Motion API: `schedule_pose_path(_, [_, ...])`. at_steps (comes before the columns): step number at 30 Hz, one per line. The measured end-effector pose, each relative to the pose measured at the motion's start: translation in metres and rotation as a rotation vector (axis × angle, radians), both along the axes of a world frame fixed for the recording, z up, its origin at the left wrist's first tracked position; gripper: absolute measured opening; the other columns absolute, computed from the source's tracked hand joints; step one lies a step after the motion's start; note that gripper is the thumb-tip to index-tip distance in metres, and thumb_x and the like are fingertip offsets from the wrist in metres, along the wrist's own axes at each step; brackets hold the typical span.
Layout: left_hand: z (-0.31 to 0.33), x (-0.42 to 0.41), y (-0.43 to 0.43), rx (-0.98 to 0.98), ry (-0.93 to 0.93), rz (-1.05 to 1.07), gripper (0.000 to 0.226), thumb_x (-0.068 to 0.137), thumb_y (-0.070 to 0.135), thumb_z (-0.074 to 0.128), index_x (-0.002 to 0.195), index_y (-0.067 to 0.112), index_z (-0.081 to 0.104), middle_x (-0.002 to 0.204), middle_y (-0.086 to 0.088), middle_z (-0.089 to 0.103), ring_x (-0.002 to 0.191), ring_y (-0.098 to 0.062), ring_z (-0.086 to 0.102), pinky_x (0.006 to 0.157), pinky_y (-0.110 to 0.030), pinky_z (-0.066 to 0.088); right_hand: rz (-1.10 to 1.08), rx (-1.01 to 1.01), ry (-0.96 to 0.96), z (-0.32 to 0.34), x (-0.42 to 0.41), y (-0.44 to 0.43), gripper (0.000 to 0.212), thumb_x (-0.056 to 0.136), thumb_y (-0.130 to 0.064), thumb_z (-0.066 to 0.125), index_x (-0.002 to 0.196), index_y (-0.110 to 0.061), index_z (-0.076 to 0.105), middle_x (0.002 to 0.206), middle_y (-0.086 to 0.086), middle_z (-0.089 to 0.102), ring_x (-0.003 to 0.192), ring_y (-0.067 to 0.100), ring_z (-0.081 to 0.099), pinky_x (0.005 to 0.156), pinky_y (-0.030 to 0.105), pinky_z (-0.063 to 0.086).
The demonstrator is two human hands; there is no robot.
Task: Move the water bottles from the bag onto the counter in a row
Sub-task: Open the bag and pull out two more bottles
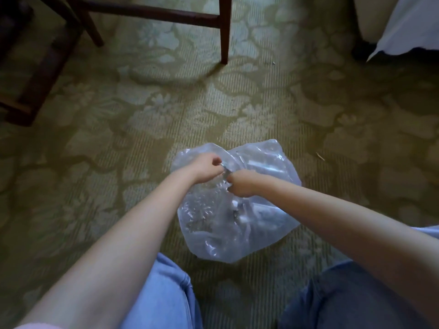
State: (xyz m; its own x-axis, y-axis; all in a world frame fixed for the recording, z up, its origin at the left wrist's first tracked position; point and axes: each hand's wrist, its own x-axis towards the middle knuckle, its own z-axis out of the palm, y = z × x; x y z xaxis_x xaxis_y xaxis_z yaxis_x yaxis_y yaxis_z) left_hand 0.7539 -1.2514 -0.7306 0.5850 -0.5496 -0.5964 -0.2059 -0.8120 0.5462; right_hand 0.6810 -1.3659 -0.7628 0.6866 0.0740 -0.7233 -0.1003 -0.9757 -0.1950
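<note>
A clear plastic bag point(237, 210) lies on the patterned carpet in front of my knees. Blurred shapes of water bottles point(251, 217) show through its plastic. My left hand point(206, 168) and my right hand point(241, 184) meet over the top of the bag. Both have curled fingers that pinch the gathered plastic at the bag's tied neck. The counter is not in view.
Dark wooden chair legs point(224, 32) stand on the green floral carpet point(142, 115) at the top and far left. A white sheet or bedding point(408, 24) hangs at the top right. My knees in blue trousers point(166, 293) frame the bottom.
</note>
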Motion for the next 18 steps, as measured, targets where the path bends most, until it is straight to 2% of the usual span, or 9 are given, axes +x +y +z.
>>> schedule_pose_path(3, [-0.005, 0.002, -0.004, -0.036, 0.021, 0.027, 0.032, 0.092, 0.025, 0.055, 0.12, 0.01, 0.061, 0.124, -0.006, 0.062, 0.114, -0.024, 0.057, 0.099, -0.034, 0.044, 0.041, -0.031, -0.022, -0.015, 0.004, -0.01, 0.046, 0.092, -0.028, 0.053, 0.134, -0.01, 0.048, 0.125, 0.012, 0.06, 0.11, 0.03, 0.058, 0.09, 0.036, 0.047])
schedule_pose_path(6, [-0.009, 0.002, -0.002, -0.069, 0.075, 0.032, 0.031, 0.094, 0.028, 0.052, 0.119, 0.012, 0.061, 0.122, -0.006, 0.062, 0.111, -0.022, 0.058, 0.097, -0.034, 0.045, 0.117, -0.111, -0.046, -0.03, -0.011, -0.018, 0.053, 0.087, -0.04, 0.06, 0.134, -0.019, 0.046, 0.123, 0.006, 0.061, 0.109, 0.028, 0.06, 0.087, 0.036, 0.05])
schedule_pose_path(8, [-0.013, 0.005, 0.003, -0.064, 0.112, 0.024, 0.031, 0.095, 0.031, 0.05, 0.116, 0.011, 0.062, 0.115, -0.005, 0.063, 0.106, -0.021, 0.058, 0.091, -0.032, 0.045, 0.271, -0.226, -0.099, -0.048, -0.024, -0.015, 0.05, 0.087, -0.039, 0.055, 0.133, -0.021, 0.048, 0.12, 0.005, 0.063, 0.106, 0.027, 0.062, 0.081, 0.033, 0.046])
schedule_pose_path(11, [-0.017, 0.013, 0.01, -0.076, 0.16, 0.091, 0.034, 0.096, 0.035, 0.046, 0.109, 0.008, 0.063, 0.109, -0.008, 0.065, 0.099, -0.023, 0.059, 0.079, -0.03, 0.044, 0.482, -0.346, -0.08, -0.073, -0.032, -0.001, 0.042, 0.09, -0.033, 0.046, 0.129, -0.018, 0.053, 0.125, 0.006, 0.059, 0.109, 0.026, 0.057, 0.091, 0.04, 0.035])
schedule_pose_path(13, [-0.017, 0.017, 0.013, -0.103, 0.207, 0.144, 0.03, 0.097, 0.034, 0.045, 0.107, 0.01, 0.061, 0.113, -0.008, 0.066, 0.098, -0.022, 0.061, 0.071, -0.028, 0.044, 0.432, -0.344, -0.07, -0.081, -0.03, 0.006, 0.031, 0.088, -0.029, 0.049, 0.115, -0.018, 0.061, 0.115, 0.003, 0.063, 0.107, 0.026, 0.057, 0.095, 0.043, 0.033])
schedule_pose_path(15, [-0.014, 0.018, 0.014, -0.11, 0.232, 0.152, 0.026, 0.097, 0.035, 0.045, 0.105, 0.014, 0.059, 0.111, -0.006, 0.067, 0.097, -0.021, 0.063, 0.071, -0.029, 0.044, 0.354, -0.279, -0.091, -0.083, -0.028, 0.008, 0.025, 0.087, -0.025, 0.048, 0.103, -0.017, 0.065, 0.105, 0.002, 0.068, 0.101, 0.025, 0.06, 0.095, 0.041, 0.034])
schedule_pose_path(18, [-0.009, 0.016, 0.018, -0.112, 0.241, 0.153, 0.028, 0.097, 0.035, 0.044, 0.108, 0.013, 0.06, 0.107, -0.005, 0.068, 0.097, -0.02, 0.064, 0.072, -0.029, 0.044, 0.245, -0.163, -0.155, -0.077, -0.03, 0.008, 0.024, 0.088, -0.023, 0.048, 0.097, -0.011, 0.067, 0.101, 0.008, 0.069, 0.095, 0.029, 0.065, 0.083, 0.032, 0.04])
